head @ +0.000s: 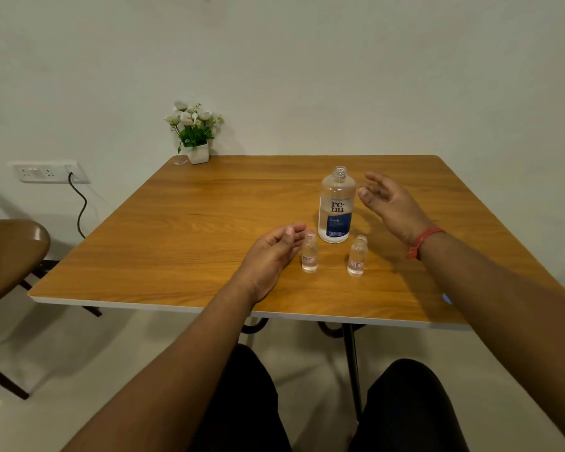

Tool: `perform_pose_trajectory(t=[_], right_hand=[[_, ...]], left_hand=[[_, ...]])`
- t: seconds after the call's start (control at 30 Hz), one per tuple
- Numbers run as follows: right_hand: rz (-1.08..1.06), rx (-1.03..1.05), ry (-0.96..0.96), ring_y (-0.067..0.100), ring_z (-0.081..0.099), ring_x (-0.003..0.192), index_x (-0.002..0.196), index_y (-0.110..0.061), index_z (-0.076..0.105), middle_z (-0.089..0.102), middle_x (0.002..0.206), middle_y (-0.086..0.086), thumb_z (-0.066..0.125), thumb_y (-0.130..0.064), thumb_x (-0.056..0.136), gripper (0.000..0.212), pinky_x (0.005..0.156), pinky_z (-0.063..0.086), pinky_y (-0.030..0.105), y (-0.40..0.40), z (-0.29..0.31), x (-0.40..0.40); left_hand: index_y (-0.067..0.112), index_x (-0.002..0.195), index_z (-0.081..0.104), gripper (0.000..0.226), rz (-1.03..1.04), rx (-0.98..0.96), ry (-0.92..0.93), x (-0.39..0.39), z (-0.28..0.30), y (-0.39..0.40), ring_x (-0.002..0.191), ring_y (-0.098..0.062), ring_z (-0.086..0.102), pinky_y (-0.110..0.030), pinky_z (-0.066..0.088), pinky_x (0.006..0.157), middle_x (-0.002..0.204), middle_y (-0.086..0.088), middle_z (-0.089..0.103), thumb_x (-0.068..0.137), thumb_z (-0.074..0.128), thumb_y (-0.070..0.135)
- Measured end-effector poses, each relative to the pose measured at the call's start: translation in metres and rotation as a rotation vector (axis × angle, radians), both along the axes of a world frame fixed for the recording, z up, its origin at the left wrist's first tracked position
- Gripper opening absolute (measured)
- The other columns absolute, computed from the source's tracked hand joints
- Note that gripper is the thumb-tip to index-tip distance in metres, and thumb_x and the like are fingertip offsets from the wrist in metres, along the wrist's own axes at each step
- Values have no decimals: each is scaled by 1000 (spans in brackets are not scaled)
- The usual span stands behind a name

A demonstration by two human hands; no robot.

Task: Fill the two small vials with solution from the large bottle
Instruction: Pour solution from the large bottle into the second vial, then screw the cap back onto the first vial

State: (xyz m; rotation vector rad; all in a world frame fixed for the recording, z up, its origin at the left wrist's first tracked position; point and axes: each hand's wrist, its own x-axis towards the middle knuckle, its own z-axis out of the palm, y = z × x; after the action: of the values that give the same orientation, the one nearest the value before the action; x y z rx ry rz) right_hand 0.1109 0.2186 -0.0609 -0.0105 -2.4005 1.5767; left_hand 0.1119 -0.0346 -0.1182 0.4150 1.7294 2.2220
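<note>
Bottle (pixel 336 207) uncapped on the tabletop (pixel 209 230) behind both open vials (pixel 309 254), fill unclear; left hand (pixel 274 252) and right hand (pixel 388 200) loose, holding nothing — pouring apparently ahead.

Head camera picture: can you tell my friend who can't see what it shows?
Two open hands hover over a wooden table: the left hand beside one small vial, the right hand beside an uncapped large bottle. A second vial stands nearby; a flower pot sits far back.
</note>
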Motion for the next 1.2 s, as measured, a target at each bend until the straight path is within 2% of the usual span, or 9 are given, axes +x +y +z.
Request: perform_pose_trajectory(t=[0.17, 0.23, 0.43, 0.6, 0.83, 0.93, 1.03, 1.2], right_hand=[[-114, 194, 31, 12, 55, 108, 126, -21, 59, 61, 116, -3, 60, -34, 94, 34, 90, 47, 27, 15, 4, 14], [-138, 278, 32, 11, 56, 103, 120, -21, 62, 63, 110, -3, 62, -32, 93, 29, 84, 45, 23, 24, 5, 19], [-152, 634, -60, 16, 58, 96, 116, -21, 63, 65, 105, -1, 62, -34, 92, 28, 84, 49, 31, 50, 11, 41], [-149, 875, -224, 22, 60, 98, 118, -21, 63, 66, 111, 5, 61, -35, 92, 30, 85, 52, 37, 68, 15, 60], [-95, 1018, -427, 19, 57, 95, 119, -25, 61, 64, 110, 3, 60, -43, 91, 33, 85, 51, 33, 77, 15, 75], [-93, 1047, -445, 19, 56, 93, 116, -25, 60, 62, 107, 2, 59, -47, 90, 34, 82, 50, 32, 77, 15, 77], [-112, 1076, -442, 19, 56, 85, 108, -20, 57, 60, 92, 1, 59, -51, 89, 37, 76, 50, 32, 77, 16, 79], [-80, 1077, -492, 17, 54, 73, 87, -18, 53, 59, 81, 4, 60, -58, 85, 41, 66, 47, 31, 76, 21, 87]], left_hand=[[6, 129, 59, 32, 44, 1, -22, 1, 2, 0, 122, -20, 62, -30, 49, 104, 127, -12, 68, 105, 45, 21], [10, 127, 61, 29, 55, -16, -25, 3, 6, 1, 123, -20, 62, -32, 47, 107, 126, -9, 69, 104, 46, 22], [24, 120, 65, 23, 41, -163, 36, 23, 15, 0, 119, -16, 63, -33, 48, 103, 122, 1, 71, 101, 54, 21], [22, 134, 59, 35, 84, -252, 55, 34, 20, -4, 122, -13, 59, -35, 47, 108, 124, 7, 65, 100, 56, 13], [24, 136, 57, 38, 86, -323, 76, 37, 28, -4, 121, -14, 59, -35, 51, 101, 128, 6, 63, 98, 59, 16], [25, 136, 57, 39, 88, -341, 76, 37, 30, 1, 120, -13, 59, -33, 51, 99, 129, 5, 62, 98, 58, 16], [26, 135, 57, 39, 83, -353, 84, 37, 29, 3, 119, -13, 59, -37, 49, 103, 129, 6, 63, 97, 59, 16], [24, 133, 57, 39, 66, -324, 75, 38, 29, 5, 115, -11, 62, -30, 52, 94, 124, 5, 67, 96, 61, 15]])
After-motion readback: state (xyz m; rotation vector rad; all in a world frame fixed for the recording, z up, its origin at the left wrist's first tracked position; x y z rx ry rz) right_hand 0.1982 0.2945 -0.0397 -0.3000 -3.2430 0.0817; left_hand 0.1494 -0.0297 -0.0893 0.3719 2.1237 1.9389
